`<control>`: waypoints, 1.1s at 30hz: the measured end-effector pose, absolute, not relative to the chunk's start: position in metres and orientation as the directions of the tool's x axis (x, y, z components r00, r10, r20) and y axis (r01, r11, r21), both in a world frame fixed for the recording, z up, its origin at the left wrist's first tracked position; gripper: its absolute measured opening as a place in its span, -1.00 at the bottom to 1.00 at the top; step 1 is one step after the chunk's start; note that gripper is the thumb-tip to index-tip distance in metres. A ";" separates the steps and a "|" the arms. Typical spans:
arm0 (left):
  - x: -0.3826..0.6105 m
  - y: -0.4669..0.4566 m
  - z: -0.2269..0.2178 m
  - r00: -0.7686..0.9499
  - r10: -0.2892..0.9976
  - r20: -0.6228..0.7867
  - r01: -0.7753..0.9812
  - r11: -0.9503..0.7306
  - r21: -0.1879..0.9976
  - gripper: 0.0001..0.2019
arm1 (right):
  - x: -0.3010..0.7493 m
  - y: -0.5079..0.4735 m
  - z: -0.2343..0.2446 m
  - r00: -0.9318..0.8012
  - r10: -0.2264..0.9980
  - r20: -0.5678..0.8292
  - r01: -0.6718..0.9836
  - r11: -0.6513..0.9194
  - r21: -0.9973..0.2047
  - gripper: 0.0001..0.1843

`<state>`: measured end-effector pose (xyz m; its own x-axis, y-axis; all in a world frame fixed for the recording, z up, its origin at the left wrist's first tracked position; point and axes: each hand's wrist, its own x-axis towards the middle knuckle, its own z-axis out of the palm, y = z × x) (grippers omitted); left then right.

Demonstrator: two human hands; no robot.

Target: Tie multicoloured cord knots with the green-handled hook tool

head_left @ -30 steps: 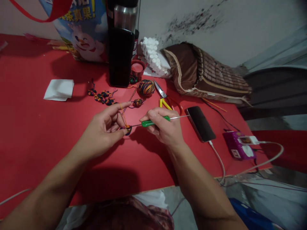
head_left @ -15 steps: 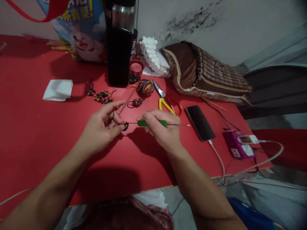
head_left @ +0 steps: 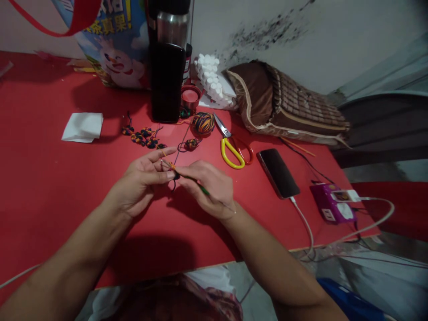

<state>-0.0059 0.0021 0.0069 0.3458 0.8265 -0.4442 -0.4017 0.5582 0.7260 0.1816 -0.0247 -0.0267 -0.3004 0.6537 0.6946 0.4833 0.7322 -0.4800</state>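
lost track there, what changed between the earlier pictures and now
The right hand moved left, close to the left hand, and the green-handled tool went from nearly level to slanting down to the right. More of the scissors shows. Nothing was let go: the left hand still pinches the small yarn piece. The yarn ball and cabled phone stayed put.

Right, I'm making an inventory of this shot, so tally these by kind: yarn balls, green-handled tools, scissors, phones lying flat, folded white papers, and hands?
Yarn ball: 1
Green-handled tool: 1
Scissors: 1 pair
Phone lying flat: 1
Folded white paper: 1
Hands: 2, left hand and right hand
Total: 7
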 end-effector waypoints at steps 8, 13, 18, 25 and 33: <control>-0.004 -0.001 0.007 0.263 0.920 -0.292 -0.404 0.379 0.832 -0.38 | 0.174 -0.024 -0.030 -0.454 0.412 0.790 0.682 0.731 0.011 -0.75; -0.002 -0.007 0.014 0.176 0.982 -0.070 -0.135 0.094 0.986 -0.36 | 0.171 -0.032 -0.028 -0.382 0.483 0.788 0.666 0.735 -0.127 -0.73; -0.005 -0.006 0.016 0.183 0.983 -0.027 -0.080 0.042 0.996 -0.33 | 0.174 -0.039 -0.021 -0.304 0.610 0.732 0.646 0.697 -0.312 -0.79; -0.007 -0.002 0.011 0.171 0.985 0.002 0.002 -0.003 1.000 -0.36 | 0.177 -0.042 -0.007 -0.215 0.741 0.636 0.601 0.614 -0.513 -0.78; -0.009 -0.002 0.013 0.259 0.965 -0.032 -0.024 0.039 0.999 -0.37 | 0.188 -0.036 0.008 0.001 0.926 0.377 0.332 0.355 -0.874 -0.71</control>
